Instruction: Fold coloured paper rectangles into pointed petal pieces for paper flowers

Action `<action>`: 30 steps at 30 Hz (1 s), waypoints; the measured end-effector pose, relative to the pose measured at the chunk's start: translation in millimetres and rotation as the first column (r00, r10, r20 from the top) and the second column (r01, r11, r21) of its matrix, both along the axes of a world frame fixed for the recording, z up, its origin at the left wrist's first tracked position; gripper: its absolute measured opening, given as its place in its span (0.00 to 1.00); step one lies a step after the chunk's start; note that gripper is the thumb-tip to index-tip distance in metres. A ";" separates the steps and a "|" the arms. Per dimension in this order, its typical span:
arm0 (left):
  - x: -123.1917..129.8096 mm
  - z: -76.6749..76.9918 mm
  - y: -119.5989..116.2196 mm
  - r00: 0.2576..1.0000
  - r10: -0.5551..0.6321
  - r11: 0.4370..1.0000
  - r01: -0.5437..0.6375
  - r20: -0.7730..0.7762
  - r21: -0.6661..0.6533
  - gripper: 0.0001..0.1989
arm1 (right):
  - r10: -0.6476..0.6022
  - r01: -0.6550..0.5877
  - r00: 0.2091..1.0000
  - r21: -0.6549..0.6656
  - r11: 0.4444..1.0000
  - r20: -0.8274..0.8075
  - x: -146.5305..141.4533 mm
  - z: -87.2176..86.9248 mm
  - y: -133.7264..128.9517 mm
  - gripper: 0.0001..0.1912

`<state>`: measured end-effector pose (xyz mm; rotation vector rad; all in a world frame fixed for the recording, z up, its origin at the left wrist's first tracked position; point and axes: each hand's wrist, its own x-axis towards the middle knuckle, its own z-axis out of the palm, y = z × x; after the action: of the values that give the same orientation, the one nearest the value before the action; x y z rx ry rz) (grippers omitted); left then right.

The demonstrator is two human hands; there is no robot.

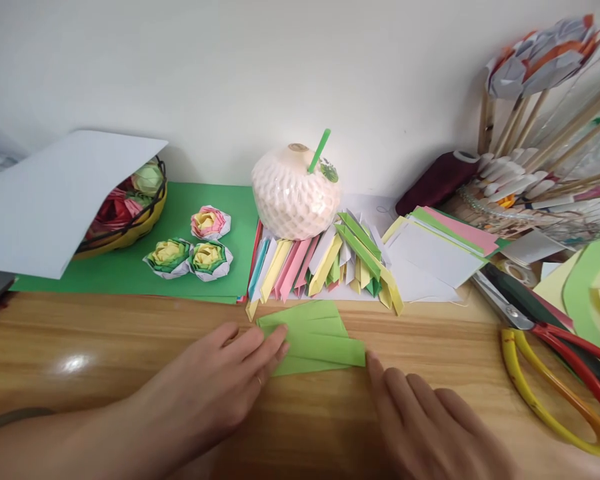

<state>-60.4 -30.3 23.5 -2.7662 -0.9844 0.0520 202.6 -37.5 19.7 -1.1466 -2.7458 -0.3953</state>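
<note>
Light green paper [313,350] lies on the wooden table, made up of a folded strip on top and further green pieces fanned out underneath. My left hand [220,380] is closed over the paper's left end, its fingers together and pressing it against the table. At the strip's right end, my right hand [420,427] rests with fingers stretched out and slightly apart, the index fingertip at the paper's edge. Its thumb is hidden. Just behind the paper stands a row of folded colored paper pieces [325,263].
Behind the pieces stands a white coconut [295,193] with a green straw. Three paper flowers [210,260] sit left on green sheets [130,283], near a basket [155,213] under white paper [70,200]. To the right are large scissors [555,340], paper sheets [435,250] and a dark red thread spool [433,183].
</note>
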 end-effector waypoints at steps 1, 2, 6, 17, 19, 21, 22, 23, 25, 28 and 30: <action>1.1 -0.2 -0.4 1.000 0.000 1.000 0.000 -0.004 0.010 0.16 | -0.002 0.002 1.000 0.022 1.000 0.019 -2.8 2.7 1.3 0.19; 2.5 -0.7 -0.7 1.000 0.001 1.000 -0.001 -0.006 0.020 0.16 | 0.003 -0.005 0.999 0.048 0.999 0.038 -6.5 4.8 2.0 0.20; 8.7 -6.6 0.0 1.000 0.014 0.997 -0.014 0.010 0.079 0.18 | 0.074 -0.079 0.994 0.068 0.995 0.075 -25.5 3.5 1.4 0.24; 11.4 -16.4 1.5 1.000 0.003 0.986 0.001 -0.026 0.169 0.18 | -0.038 0.022 0.992 0.123 0.992 0.124 -28.9 -7.3 3.8 0.23; 9.5 -15.7 1.2 0.999 0.009 0.988 -0.003 -0.041 0.152 0.18 | -0.097 0.072 0.981 0.146 0.987 0.169 -22.8 -6.2 2.4 0.24; 8.1 -15.2 1.2 0.998 0.009 0.991 -0.001 -0.055 0.134 0.19 | -0.114 0.081 0.973 0.170 0.982 0.200 -18.8 -6.0 1.5 0.24; 8.0 -15.0 1.3 0.998 0.005 0.991 0.003 -0.057 0.131 0.18 | -0.116 0.078 0.971 0.182 0.980 0.209 -18.0 -6.3 1.4 0.24; 8.7 -14.7 1.7 0.998 0.002 0.991 0.005 -0.056 0.131 0.18 | -0.108 0.066 0.969 0.188 0.980 0.220 -17.9 -6.6 1.5 0.24; 13.0 -13.8 3.4 0.999 -0.003 0.990 0.009 -0.043 0.144 0.18 | -0.091 0.045 0.968 0.193 0.980 0.236 -19.1 -7.8 2.1 0.24; 26.4 -11.1 7.7 0.999 0.006 0.988 0.000 -0.035 0.157 0.21 | -0.034 -0.012 0.971 0.187 0.982 0.238 -20.6 -10.0 3.6 0.24; 36.1 -9.0 10.5 0.995 0.044 0.992 -0.033 -0.088 0.119 0.25 | -0.015 -0.028 0.975 0.191 0.981 0.221 -20.0 -10.9 4.3 0.24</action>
<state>-24.3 -19.8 14.4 -2.6143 -0.9845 0.1197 182.6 -33.2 8.8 -1.1041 -2.8145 -0.8163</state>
